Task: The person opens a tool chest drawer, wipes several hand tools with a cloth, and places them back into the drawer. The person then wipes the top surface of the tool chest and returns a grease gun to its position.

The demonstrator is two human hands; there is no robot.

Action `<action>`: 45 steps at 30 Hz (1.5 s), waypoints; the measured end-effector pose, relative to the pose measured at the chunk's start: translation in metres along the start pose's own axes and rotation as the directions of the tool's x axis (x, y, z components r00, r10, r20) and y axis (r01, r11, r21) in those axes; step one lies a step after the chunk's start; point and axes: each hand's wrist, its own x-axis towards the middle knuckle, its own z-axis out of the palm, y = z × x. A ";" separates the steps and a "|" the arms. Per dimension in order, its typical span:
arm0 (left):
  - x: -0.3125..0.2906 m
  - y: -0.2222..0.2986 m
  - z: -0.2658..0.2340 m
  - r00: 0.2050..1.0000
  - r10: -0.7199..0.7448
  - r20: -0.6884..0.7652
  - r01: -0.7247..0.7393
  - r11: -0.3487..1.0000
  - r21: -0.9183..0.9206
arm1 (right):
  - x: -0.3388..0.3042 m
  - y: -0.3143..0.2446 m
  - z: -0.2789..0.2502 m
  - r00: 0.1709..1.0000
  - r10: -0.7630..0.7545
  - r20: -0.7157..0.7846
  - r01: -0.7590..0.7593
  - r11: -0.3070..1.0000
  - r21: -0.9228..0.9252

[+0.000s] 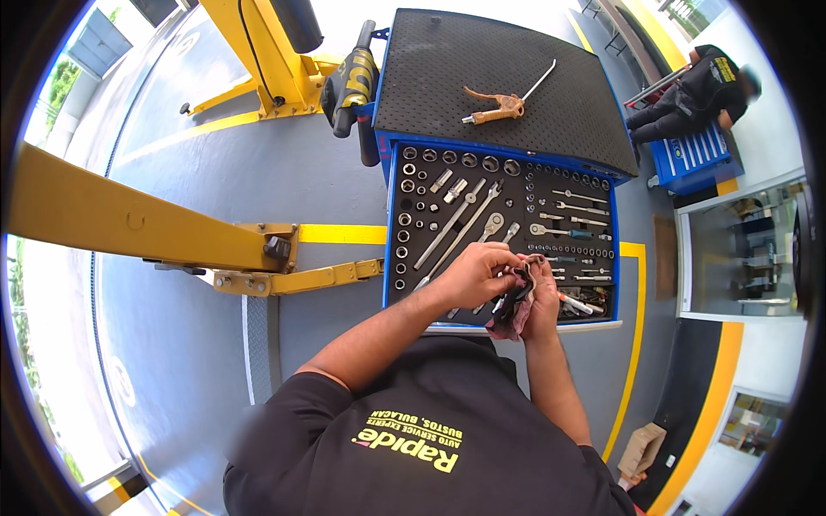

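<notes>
My left hand (477, 273) and my right hand (542, 297) meet over the open drawer (394, 224) of a blue tool cart. Between them is a dark pinkish rag (514, 310), bunched in my right hand, and a small metal tool part is wrapped in it, mostly hidden. My left hand's fingers pinch at the rag's top. The drawer's black foam tray holds rows of sockets (469, 160), long extension bars (452, 225) and ratchets (490, 225).
The cart's black mat top (447, 77) carries a brass-coloured air blow gun (503, 107). Yellow lift arms (129, 224) stretch across the grey floor at left. Another person in dark clothes (693, 90) crouches by a second blue tool chest (695, 159) at upper right.
</notes>
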 end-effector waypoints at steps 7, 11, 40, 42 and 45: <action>0.006 0.018 -0.012 0.999 0.036 0.004 -0.036 0.998 0.044 | 0.001 -0.016 0.016 0.997 0.078 -0.027 -0.077 0.996 0.037; 0.002 0.023 -0.004 0.980 -0.060 -0.190 0.076 0.994 0.073 | 0.010 -0.021 0.021 0.995 0.088 -0.044 -0.089 0.996 -0.019; -0.058 -0.049 -0.046 0.707 -0.705 -0.055 0.610 0.647 -0.457 | 0.039 -0.010 -0.030 0.995 -0.050 -0.081 0.019 0.938 -0.347; -0.054 -0.052 -0.073 0.760 -0.638 -0.128 0.568 0.746 -0.348 | 0.043 -0.008 -0.058 0.995 -0.036 -0.095 -0.004 0.920 -0.392; -0.048 -0.066 -0.110 0.849 -0.486 -0.206 0.420 0.859 -0.293 | 0.053 0.015 -0.098 0.990 -0.051 -0.131 -0.017 0.884 -0.468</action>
